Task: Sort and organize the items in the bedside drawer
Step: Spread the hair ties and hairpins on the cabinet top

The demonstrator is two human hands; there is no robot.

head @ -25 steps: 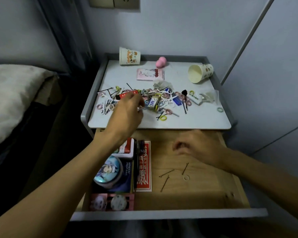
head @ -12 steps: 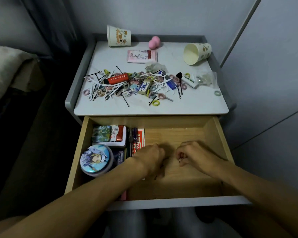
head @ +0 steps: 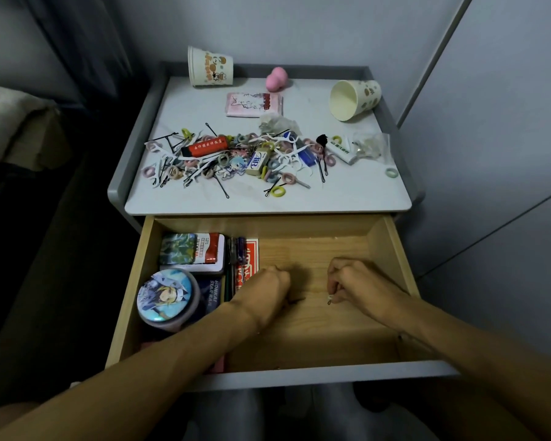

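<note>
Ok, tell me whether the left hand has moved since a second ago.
Yes. The left hand has come down off the pile on the tabletop into the open drawer, next to the red box.

Both bare forearms are reaching forward from the lower corners and converging, wrists roughly straight, with the hands near each other but apart. Left hand [head: 264,292] is resting knuckles-up with its fingers curled under in a loose fist; the fingertips are hidden, so whether it is holding anything cannot be told. Right hand [head: 361,286] is lying back-up with fingers bent down, thumb and fingertips pinching a small pin [head: 330,301] on the side facing the left hand.
</note>
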